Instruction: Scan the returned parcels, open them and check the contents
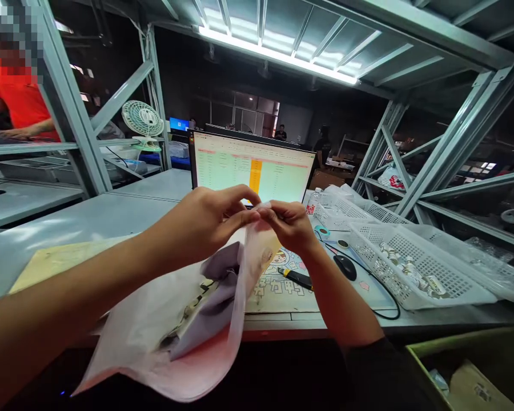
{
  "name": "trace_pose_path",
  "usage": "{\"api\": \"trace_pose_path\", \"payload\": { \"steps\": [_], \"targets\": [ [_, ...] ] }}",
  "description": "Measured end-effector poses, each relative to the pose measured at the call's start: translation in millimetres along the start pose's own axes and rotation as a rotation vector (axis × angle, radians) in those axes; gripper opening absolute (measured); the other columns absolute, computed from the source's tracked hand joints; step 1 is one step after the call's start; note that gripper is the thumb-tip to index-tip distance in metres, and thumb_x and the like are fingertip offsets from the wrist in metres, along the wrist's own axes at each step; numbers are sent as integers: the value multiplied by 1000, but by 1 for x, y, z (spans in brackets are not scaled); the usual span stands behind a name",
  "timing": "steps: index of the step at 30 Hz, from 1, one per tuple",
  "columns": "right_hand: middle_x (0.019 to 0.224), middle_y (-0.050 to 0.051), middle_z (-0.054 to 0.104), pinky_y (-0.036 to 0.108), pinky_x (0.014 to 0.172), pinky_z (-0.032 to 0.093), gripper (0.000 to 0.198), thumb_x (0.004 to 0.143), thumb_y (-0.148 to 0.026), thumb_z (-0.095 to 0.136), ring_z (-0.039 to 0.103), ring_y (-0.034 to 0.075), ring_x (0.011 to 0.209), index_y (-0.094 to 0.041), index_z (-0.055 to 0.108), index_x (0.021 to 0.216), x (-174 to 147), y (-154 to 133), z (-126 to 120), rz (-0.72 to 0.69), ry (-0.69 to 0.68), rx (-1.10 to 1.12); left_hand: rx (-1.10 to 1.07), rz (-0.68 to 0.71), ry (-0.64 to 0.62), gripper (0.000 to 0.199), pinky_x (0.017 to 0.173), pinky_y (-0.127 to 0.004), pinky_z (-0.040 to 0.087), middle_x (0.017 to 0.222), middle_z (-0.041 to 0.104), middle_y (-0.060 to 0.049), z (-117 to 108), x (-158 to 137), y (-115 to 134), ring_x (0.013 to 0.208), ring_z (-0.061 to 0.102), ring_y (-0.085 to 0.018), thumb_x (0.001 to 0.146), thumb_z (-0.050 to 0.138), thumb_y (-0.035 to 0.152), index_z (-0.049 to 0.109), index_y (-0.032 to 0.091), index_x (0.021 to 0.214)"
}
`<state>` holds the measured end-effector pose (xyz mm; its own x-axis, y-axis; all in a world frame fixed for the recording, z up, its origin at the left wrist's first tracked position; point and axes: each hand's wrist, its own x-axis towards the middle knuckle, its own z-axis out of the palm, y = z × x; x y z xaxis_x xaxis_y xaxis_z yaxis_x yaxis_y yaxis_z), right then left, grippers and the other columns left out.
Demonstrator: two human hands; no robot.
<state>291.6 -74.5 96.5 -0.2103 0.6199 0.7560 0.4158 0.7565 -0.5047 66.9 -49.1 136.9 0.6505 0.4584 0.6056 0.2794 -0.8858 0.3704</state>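
Observation:
A frosted, see-through plastic bag hangs over the table's front edge, slanting down toward me. Inside it lies a lavender-grey folded cloth with a dark-and-cream patterned part along one side. My left hand pinches the bag's upper edge between thumb and fingers. Right beside it, my right hand grips the same edge, its fingertips meeting those of the left. Both hands are closed, in front of the monitor. Below my right wrist, a yellow-and-black utility knife lies on a printed desk mat.
A black mouse and its cable lie on the right. White perforated baskets hold small white rolls. A bottle stands by the monitor. At left are a yellowish sheet, a fan and a person in red. A bin sits lower right.

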Motion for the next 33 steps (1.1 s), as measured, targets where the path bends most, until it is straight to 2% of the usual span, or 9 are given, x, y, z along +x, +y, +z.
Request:
{"api": "trace_pose_path", "payload": {
  "steps": [5,10,13,15,18,22,27,30,33],
  "targets": [
    [67,-2,48,26,58,39,57,99,-71,51,43,12,64,-21,62,74,-5,-12,5,56,-85,-27,24,-47,-37,39,60,-31,47,75,74,-2,1,6,11,64,66,-21,94,57,60,75,26,93],
    [61,-3,32,28,49,29,66,94,-80,53,31,11,57,-23,39,62,1,-7,-14,101,386,-123,256,-27,39,25,68,-33,48,82,75,-2,-3,9,1,73,68,-25,86,57,46,71,27,81],
    [58,-5,27,28,46,23,70,87,-87,55,25,11,53,-25,33,62,13,21,-48,159,655,-140,323,-112,-3,20,69,-35,48,81,75,-2,-23,5,-28,73,68,-28,80,62,46,71,28,82],
    [55,-6,28,27,44,24,71,86,-89,55,25,10,49,-26,33,61,20,47,-70,219,722,-106,317,-194,-41,22,69,-35,47,78,74,-2,-39,-1,-51,71,66,-28,79,65,48,71,27,81],
    [54,-3,45,25,46,37,67,90,-86,51,41,11,48,-24,46,65,18,84,-90,394,619,-112,285,-302,-66,27,67,-31,43,73,70,1,-48,-18,-82,67,59,-21,87,58,46,69,22,85],
    [92,9,77,27,74,56,52,106,-62,44,72,16,77,-16,68,109,-25,116,-96,757,226,-539,158,-518,31,27,56,-25,35,58,58,6,-20,-60,-120,57,51,-14,95,48,39,62,18,86],
    [115,23,76,42,101,50,41,91,-40,72,70,35,119,-10,72,119,-118,135,-91,1017,-71,-849,413,-744,-7,35,65,-37,44,66,66,-3,19,-124,-155,68,65,-28,96,44,50,61,21,87],
    [129,27,70,47,105,48,49,91,-42,71,63,41,129,-8,68,127,-154,142,-85,1121,-172,-959,645,-678,40,48,84,-55,51,100,74,-14,33,-141,-152,103,69,-44,97,44,58,64,18,115],
    [139,30,63,49,107,47,56,96,-41,63,59,43,134,-5,59,139,-166,149,-79,1200,-221,-1073,560,-379,44,52,112,-64,43,137,66,-20,65,-141,-132,136,56,-43,99,43,50,60,15,134]
  ]
}}
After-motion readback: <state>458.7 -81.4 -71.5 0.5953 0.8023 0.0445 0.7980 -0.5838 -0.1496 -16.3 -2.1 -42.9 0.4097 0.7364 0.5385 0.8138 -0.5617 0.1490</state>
